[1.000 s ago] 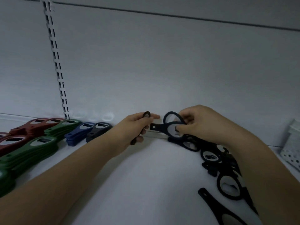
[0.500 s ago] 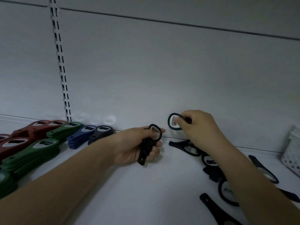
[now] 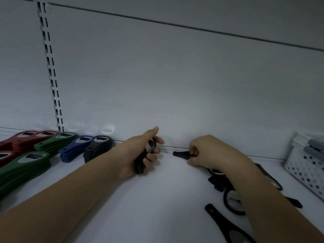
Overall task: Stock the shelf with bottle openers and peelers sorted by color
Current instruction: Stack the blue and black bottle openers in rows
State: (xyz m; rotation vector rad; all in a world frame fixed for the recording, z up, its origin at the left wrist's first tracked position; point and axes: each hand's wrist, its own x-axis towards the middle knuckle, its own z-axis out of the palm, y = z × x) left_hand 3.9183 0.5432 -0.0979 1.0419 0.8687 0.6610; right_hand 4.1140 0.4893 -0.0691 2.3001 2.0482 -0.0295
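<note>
A white perforated basket sits at the right edge of the frame, and a slotted metal upright runs up the white back wall at upper left.

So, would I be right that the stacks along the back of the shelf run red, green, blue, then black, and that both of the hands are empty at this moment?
Not quite: the stack order is right, red, green, blue, black, but the hands are not empty. In the head view the left hand holds a black opener, and the right hand pinches another black opener lying on the shelf.
</note>
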